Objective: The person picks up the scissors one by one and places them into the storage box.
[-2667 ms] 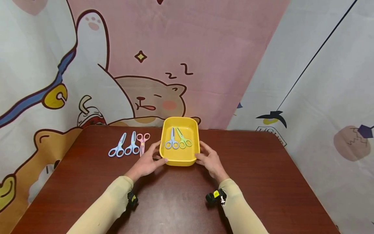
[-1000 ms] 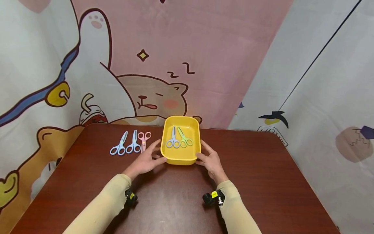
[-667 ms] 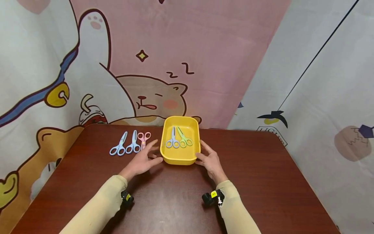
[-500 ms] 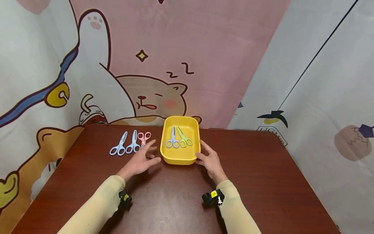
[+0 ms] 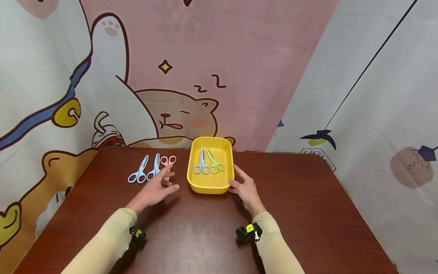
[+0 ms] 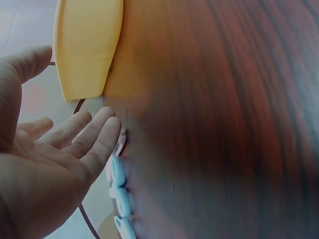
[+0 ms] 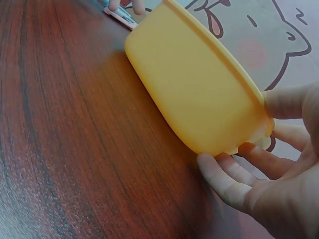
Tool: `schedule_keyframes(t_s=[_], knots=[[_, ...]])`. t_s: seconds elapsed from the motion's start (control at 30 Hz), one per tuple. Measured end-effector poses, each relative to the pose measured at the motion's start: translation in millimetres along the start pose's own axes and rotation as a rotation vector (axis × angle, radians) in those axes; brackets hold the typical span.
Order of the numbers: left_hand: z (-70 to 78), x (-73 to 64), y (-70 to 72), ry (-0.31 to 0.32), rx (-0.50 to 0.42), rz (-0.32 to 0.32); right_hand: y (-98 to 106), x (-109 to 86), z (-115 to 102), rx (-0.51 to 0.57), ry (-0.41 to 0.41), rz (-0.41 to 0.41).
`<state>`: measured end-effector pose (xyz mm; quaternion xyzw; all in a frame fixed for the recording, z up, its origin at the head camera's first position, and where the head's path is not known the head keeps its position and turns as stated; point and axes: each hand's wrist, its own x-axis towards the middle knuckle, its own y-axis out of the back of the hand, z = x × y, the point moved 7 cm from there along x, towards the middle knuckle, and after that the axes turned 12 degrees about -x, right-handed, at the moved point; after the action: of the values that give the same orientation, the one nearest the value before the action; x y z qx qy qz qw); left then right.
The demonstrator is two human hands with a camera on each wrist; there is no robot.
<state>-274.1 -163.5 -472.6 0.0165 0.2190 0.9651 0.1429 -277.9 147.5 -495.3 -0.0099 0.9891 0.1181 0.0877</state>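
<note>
A yellow tray [image 5: 208, 182] stands near the back edge of the table, with purple-blue scissors [image 5: 202, 168] and green scissors [image 5: 216, 167] lying in it. My right hand [image 5: 247, 193] holds the tray's near right corner; in the right wrist view its thumb is at the rim and its fingertips [image 7: 212, 167] meet the wall lower down. Left of the tray, apart from it, is my left hand [image 5: 153, 191], fingers spread and holding nothing. In the head view it partly hides pink scissors [image 5: 168, 160] and blue scissors [image 5: 156, 163]. Whether it touches them I cannot tell.
Another pair of blue scissors [image 5: 138, 176] lies at the left end of the row. The brown table [image 5: 308, 213] ends at a cartoon-printed curtain [image 5: 246, 76] behind the tray. A small black camera sits on each wrist.
Earlier both hands were on the tray. My left hand has let go and moved left, in front of the pink and blue scissors. The right hand and tray stay put.
</note>
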Motion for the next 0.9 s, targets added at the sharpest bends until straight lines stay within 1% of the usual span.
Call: schedule_keyframes(t_s=[0.27,0.43,0.6,0.9], knots=[[-4.9,-6.2,15.5,0.013,0.022,0.021,0.8,1.9,2.4,-0.001,0.000,0.005],[-5.2,-8.8,22.7,-0.017,0.031,0.032,0.8,2.6,2.5,0.002,-0.002,0.005],[-6.3,-10.8,29.4,-0.021,0.031,0.056,1.2,1.9,2.3,0.002,-0.010,0.003],[-6.9,-16.0,44.3,-0.012,0.106,0.110,0.8,2.4,1.9,0.009,-0.012,-0.006]])
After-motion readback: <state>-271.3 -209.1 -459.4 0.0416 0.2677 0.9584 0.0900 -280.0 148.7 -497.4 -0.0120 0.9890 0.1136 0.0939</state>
